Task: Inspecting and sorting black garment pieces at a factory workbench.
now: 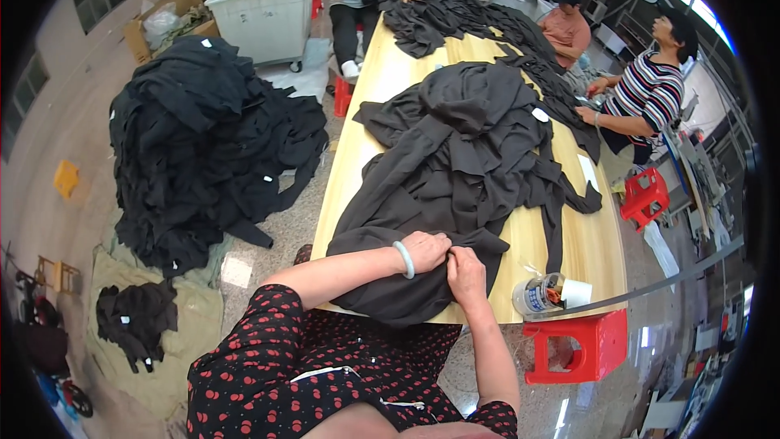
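A black garment (394,297) lies across the near edge of the table, its lower part hanging toward me. My left hand (426,252), with a pale bangle on the wrist, is closed on a fold of it. Right beside it, my right hand (467,274) pinches the same cloth, the fingertips of both hands nearly meeting. What lies between the fingertips is too small to make out. Just beyond my hands a heap of black garments (479,134) covers the middle of the table, with a white tag near its right side.
The wooden table (345,167) holds a clear jar (532,297) and a white roll (577,293) at its near right corner. Red stools (597,345) stand by it. A large black clothing pile (195,154) sits on the left floor, a white bin (268,20) behind. Several people sit or stand around the far end.
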`<act>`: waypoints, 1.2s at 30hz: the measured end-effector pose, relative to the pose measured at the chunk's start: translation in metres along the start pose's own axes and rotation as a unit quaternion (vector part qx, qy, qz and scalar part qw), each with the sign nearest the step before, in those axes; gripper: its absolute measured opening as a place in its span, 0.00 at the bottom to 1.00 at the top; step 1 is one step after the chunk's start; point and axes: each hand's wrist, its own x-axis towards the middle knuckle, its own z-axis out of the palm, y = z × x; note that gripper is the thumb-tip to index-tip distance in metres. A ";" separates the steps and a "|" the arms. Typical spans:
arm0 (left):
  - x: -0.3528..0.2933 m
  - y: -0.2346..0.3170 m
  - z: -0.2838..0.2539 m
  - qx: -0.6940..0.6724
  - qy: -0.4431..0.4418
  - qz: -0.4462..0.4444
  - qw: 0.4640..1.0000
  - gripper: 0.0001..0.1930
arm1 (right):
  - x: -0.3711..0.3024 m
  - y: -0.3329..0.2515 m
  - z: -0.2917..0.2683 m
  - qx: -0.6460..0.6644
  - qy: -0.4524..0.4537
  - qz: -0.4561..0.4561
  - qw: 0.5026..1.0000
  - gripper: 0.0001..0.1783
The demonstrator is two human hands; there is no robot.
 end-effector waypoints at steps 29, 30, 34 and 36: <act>0.008 -0.016 -0.020 -0.059 -0.075 -0.069 0.993 0.11 | -0.026 0.038 -0.008 0.135 -0.074 0.187 0.970 0.11; 0.011 -0.015 -0.021 -0.043 -0.093 -0.098 0.990 0.12 | -0.031 0.041 -0.010 0.135 -0.082 0.193 0.968 0.11; 0.039 0.001 -0.012 0.037 -0.156 -0.111 0.981 0.22 | -0.039 0.048 -0.010 0.148 -0.034 0.124 0.981 0.09; 0.051 0.018 0.002 0.157 -0.152 -0.111 0.969 0.25 | -0.036 0.046 -0.009 0.086 -0.034 0.096 0.991 0.09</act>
